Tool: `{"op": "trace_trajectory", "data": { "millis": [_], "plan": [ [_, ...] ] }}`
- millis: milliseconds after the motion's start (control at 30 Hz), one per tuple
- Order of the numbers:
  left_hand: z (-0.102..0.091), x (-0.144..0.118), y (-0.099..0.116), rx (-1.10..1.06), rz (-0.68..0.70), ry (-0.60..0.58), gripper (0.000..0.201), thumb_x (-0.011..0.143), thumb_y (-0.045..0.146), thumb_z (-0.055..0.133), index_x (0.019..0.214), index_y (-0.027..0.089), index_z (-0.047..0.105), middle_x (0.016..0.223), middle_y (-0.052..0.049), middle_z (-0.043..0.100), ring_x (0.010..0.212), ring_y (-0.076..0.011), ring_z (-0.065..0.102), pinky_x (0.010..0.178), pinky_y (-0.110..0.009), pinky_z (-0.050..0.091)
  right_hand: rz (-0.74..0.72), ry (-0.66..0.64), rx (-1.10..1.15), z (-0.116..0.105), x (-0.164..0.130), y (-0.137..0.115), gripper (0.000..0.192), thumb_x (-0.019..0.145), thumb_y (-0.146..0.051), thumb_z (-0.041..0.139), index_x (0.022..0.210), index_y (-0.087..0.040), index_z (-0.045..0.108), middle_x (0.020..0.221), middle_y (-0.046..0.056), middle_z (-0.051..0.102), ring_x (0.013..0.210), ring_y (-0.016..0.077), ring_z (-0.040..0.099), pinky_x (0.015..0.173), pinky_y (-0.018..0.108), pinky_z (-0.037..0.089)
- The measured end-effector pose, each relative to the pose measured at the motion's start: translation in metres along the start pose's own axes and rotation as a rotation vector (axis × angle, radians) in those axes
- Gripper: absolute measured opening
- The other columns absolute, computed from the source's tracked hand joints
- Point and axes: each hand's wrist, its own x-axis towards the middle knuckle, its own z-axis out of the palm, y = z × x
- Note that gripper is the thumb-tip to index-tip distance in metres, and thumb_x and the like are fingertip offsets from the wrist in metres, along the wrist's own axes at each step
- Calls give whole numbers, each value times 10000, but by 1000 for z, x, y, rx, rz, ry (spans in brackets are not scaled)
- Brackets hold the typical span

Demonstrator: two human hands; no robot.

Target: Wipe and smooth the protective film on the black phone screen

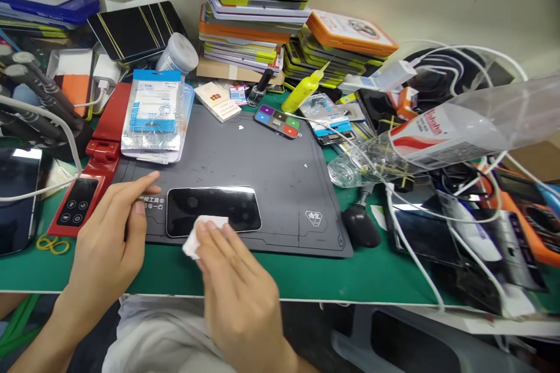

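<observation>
A smartphone (210,204) with a dark glossy screen lies face up on the grey work mat (245,151), its long side towards me. My right hand (238,285) has its fingers pressed together on a folded white tissue (191,243), at the phone's near edge. Part of the tissue and that edge are hidden under the fingers. To the left of the phone my left hand (116,227) hovers by the mat's corner with nothing in it, index finger stretched out and thumb apart from it.
Left stands a red device (87,186) beside packets (151,116). Behind the mat are a yellow bottle (301,90) and stacked boxes (258,23). At right lie a plastic bottle (437,134), a black rubber blower (361,224) and tangled white cables (411,256).
</observation>
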Motion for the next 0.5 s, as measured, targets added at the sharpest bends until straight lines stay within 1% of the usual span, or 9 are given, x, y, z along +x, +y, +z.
{"op": "trace_trajectory", "data": {
  "millis": [67, 133, 167, 233, 300, 367, 433, 500],
  "plan": [
    [-1, -1, -2, -27, -28, -15, 429, 1098, 114, 467, 1499, 241, 550, 1277, -18, 671, 1173, -115, 643, 1119, -261, 466, -3, 12, 48, 13, 6, -11, 293, 970, 57, 568, 1247, 41, 663, 1364, 188, 710, 1376, 261, 644, 1240, 408, 515],
    [-2, -1, -3, -41, -42, -24, 420, 1101, 116, 470, 1497, 229, 550, 1271, -16, 670, 1175, -105, 640, 1115, -245, 463, 4, 4, 112, 16, 9, -14, 287, 984, 41, 568, 1252, 18, 665, 1355, 159, 720, 1358, 242, 657, 1247, 391, 503],
    [-2, -1, -3, -44, -42, -21, 415, 1102, 114, 467, 1493, 223, 552, 1270, -17, 670, 1178, -103, 639, 1113, -242, 463, 8, -5, 141, 13, 9, -11, 289, 991, 36, 566, 1262, 6, 662, 1351, 145, 725, 1351, 227, 661, 1250, 385, 498],
    [-2, -1, -2, -47, -34, -24, 416, 1102, 101, 457, 1492, 211, 551, 1275, -23, 670, 1199, -107, 632, 1118, -249, 463, 18, -36, 165, 0, 6, 2, 302, 998, 38, 560, 1276, -25, 661, 1346, 123, 730, 1348, 198, 662, 1261, 381, 483],
    [-1, -1, -1, -62, -33, -42, 428, 1099, 77, 443, 1498, 197, 544, 1288, -31, 665, 1232, -108, 619, 1132, -254, 455, 34, -38, 103, -16, 0, 19, 306, 984, 52, 583, 1264, -39, 669, 1323, 128, 739, 1318, 180, 680, 1257, 376, 484],
    [0, 0, 0, -83, -31, -62, 436, 1095, 54, 435, 1499, 179, 538, 1288, -37, 660, 1248, -100, 606, 1139, -244, 445, 43, -19, 19, -27, -4, 31, 309, 983, 50, 599, 1267, -43, 676, 1280, 120, 756, 1314, 164, 681, 1247, 337, 489],
    [1, 0, 1, -100, -24, -70, 431, 1093, 42, 431, 1491, 169, 539, 1277, -37, 657, 1235, -90, 603, 1133, -230, 440, 34, -7, -41, -28, -5, 32, 297, 987, 33, 614, 1269, -35, 677, 1260, 127, 762, 1312, 172, 684, 1240, 322, 494],
    [1, -1, 1, -106, -15, -73, 426, 1093, 37, 427, 1482, 166, 541, 1272, -35, 655, 1229, -84, 603, 1128, -221, 439, 14, -10, -31, -18, -1, 22, 282, 984, 28, 620, 1256, -25, 675, 1275, 146, 755, 1304, 193, 692, 1239, 340, 500]
  ]
}}
